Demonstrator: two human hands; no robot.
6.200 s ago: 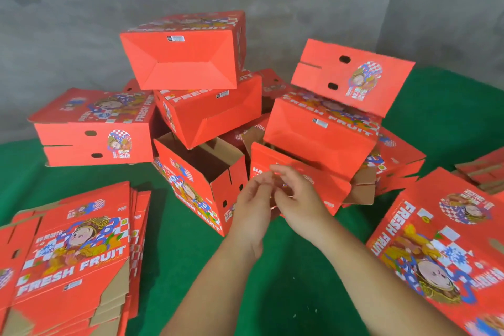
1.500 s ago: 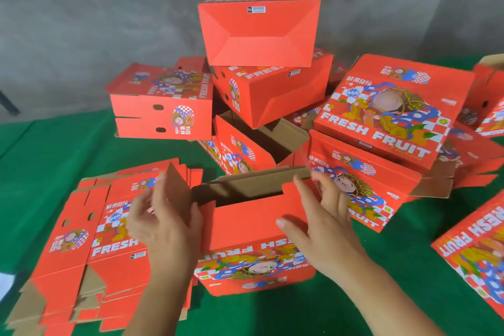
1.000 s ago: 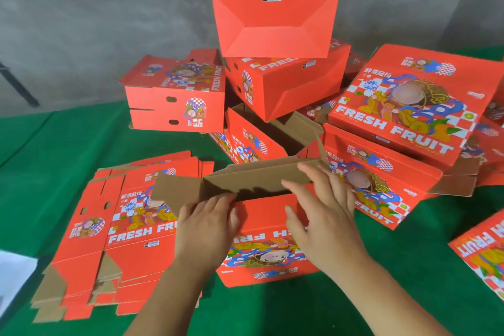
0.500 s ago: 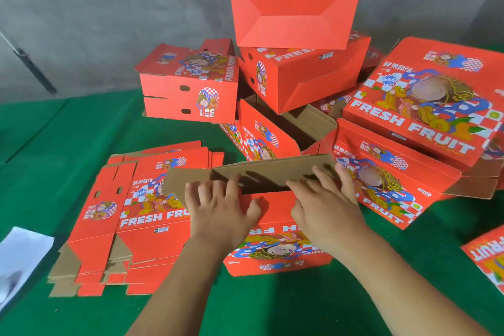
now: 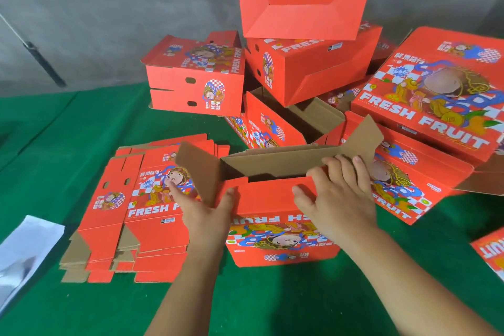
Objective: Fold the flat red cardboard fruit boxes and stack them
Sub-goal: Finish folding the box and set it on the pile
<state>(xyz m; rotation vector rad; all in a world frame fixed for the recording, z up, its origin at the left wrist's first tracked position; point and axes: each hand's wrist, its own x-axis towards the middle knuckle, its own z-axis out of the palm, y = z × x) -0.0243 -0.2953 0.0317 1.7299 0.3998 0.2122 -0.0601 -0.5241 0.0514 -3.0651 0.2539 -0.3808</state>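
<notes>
Mid-fold: the half-opened box (image 5: 283, 226) stands near the desk's (image 5: 81, 123) front edge, beside the flat stack (image 5: 131, 215). Left hand (image 5: 207, 213) and right hand (image 5: 338, 196) — fingers clamped on its near wall. Next, probably, tuck the brown flaps (image 5: 275, 161) inward.

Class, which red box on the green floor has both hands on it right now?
The half-folded box nearest the camera, brown flaps open, gripped by left hand and right hand.
</notes>
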